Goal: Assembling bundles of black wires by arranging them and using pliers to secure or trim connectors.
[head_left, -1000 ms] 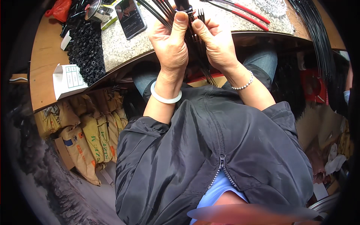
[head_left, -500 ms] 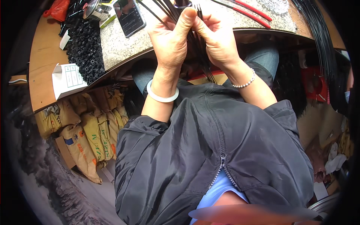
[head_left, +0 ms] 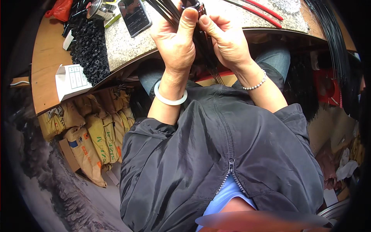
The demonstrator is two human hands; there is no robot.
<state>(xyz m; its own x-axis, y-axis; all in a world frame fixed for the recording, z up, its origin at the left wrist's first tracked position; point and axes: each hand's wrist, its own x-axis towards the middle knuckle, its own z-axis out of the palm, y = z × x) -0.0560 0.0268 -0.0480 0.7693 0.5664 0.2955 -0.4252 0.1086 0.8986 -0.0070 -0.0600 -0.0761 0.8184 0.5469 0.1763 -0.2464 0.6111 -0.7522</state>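
Both hands meet at the top middle, over the table's near edge. My left hand [head_left: 176, 48] is closed around a bundle of thin black rods [head_left: 164, 11], its thumb raised against a dark shiny ring-shaped part [head_left: 190, 4]. My right hand [head_left: 233, 45] pinches beside it, thumb and fingers on a narrow dark piece [head_left: 202, 9] next to the ring. More black rods [head_left: 208, 58] run down between the palms toward my lap. The upper ends of the rods are cut off by the picture's top edge.
A phone [head_left: 134, 17] lies left of my hands, beside a heap of small black plastic parts [head_left: 89, 54] and a white box [head_left: 73, 83]. Red-handled pliers [head_left: 266, 15] lie at right. Long black rods [head_left: 328, 38] hang over the table's right end. Filled sacks [head_left: 87, 154] stand below left.
The dark ring-shaped part has tipped and shows more of its opening. A dark piece now shows at my right thumb. The whole view has shifted slightly.
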